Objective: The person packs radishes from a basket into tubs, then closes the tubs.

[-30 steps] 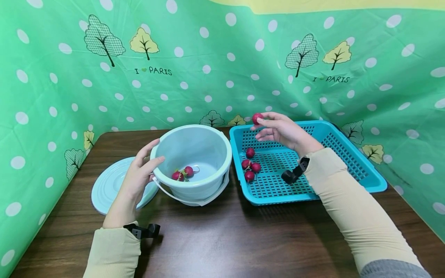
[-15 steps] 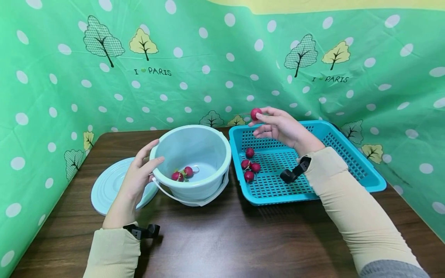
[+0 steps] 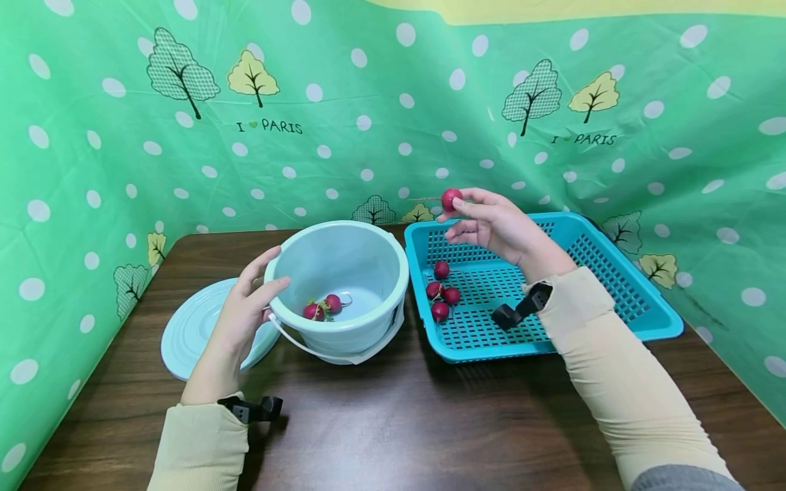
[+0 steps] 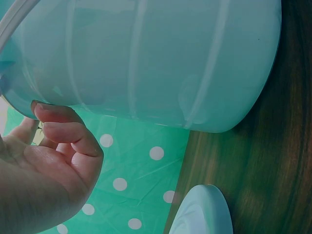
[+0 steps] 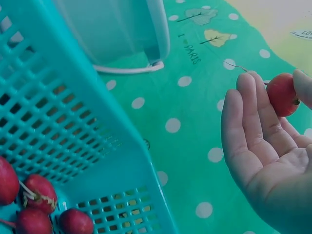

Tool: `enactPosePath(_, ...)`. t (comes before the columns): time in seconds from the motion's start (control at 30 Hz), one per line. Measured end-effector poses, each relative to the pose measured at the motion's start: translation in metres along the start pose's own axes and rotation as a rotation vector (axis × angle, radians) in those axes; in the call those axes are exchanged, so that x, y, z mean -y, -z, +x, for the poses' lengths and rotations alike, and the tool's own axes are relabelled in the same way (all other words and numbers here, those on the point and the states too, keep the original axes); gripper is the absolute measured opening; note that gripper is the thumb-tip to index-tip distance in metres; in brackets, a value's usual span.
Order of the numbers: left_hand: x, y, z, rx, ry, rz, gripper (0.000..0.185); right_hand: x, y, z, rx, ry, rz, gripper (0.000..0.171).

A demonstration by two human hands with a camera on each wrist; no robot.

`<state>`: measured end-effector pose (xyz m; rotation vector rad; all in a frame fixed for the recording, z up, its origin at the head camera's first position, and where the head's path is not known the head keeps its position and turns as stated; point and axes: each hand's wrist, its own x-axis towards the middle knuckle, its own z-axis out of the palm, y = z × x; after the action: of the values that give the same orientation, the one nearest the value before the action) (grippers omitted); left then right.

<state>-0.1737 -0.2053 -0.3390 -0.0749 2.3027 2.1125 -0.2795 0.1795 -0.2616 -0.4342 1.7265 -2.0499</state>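
A red radish [image 3: 451, 200] with a thin root is pinched between thumb and fingers of my right hand [image 3: 494, 221], above the back left of the blue basket [image 3: 638, 300]. In the right wrist view the same radish [image 5: 282, 95] sits at the fingertips, its root pointing away. My left hand [image 3: 242, 307] grips the rim of the light blue bucket [image 3: 340, 334] at its left side, thumb over the edge. Two radishes [image 3: 322, 308] with bits of green lie on the bucket's floor. Several radishes [image 3: 441, 292] rest in the left part of the basket.
A round light blue lid [image 3: 193, 327] lies on the dark wooden table [image 3: 381, 429], left of the bucket and partly behind my left arm. The bucket's white handle [image 3: 362, 356] hangs down in front. Behind the table hangs a green dotted cloth [image 3: 368, 88].
My right hand has risen slightly with the radish and moved a little left; the radish has turned so its root now points left. The left hand and bucket stay put.
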Motion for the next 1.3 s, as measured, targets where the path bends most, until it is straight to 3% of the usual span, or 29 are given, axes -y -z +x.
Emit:
enactPosePath(0.27, 0.001, 0.000, 0.000, -0.005, 0.004, 0.008, 0.060, -0.001, -0.007, -0.009, 0.005, 0.026, 0.042, 0.019)
enactPosePath(0.63, 0.001, 0.001, 0.000, -0.006, -0.001, 0.017, 0.060, -0.007, -0.014, -0.020, -0.012, 0.059, 0.076, 0.028)
enactPosePath(0.87, 0.001, 0.001, 0.000, -0.006, -0.002, 0.019, 0.060, -0.010, -0.019, -0.026, 0.002, 0.096, 0.105, 0.023)
enactPosePath(1.3, 0.000, 0.000, 0.001, -0.003, -0.004, 0.024, 0.060, -0.016, -0.050, -0.033, -0.035, 0.115, 0.028, 0.020)
